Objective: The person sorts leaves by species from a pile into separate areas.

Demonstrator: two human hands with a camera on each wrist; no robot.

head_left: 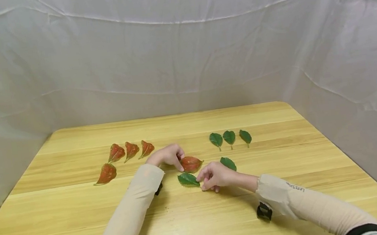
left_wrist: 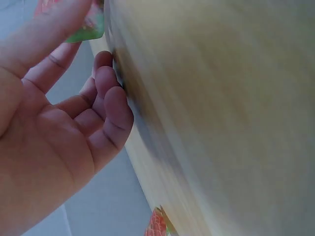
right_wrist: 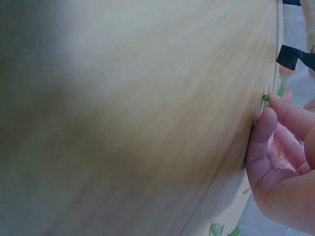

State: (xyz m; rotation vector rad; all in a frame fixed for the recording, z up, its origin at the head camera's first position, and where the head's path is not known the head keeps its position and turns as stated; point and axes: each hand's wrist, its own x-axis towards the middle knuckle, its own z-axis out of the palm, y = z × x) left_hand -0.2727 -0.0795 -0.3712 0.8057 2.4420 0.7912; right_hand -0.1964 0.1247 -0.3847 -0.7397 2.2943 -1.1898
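My left hand (head_left: 169, 156) pinches the left end of a red leaf (head_left: 192, 164) between thumb and forefinger, close to the wooden tabletop. In the left wrist view that red leaf (left_wrist: 92, 30) shows beyond the fingers, and the other fingers are loosely bent. Just in front lies a green leaf (head_left: 188, 179) with a toothed edge, its stem end pinched by my right hand (head_left: 218, 175). In the right wrist view, thumb and forefinger meet at the stem of the green leaf (right_wrist: 266, 100). Another green leaf (head_left: 228, 163) lies behind the right hand, partly hidden by it.
Three red leaves (head_left: 131, 150) lie in a row at the back left, with one more red leaf (head_left: 106, 174) in front of them. A row of three green leaves (head_left: 229, 137) lies at the back right. Pale sheeting (head_left: 174, 56) hangs around the wooden table (head_left: 188, 227).
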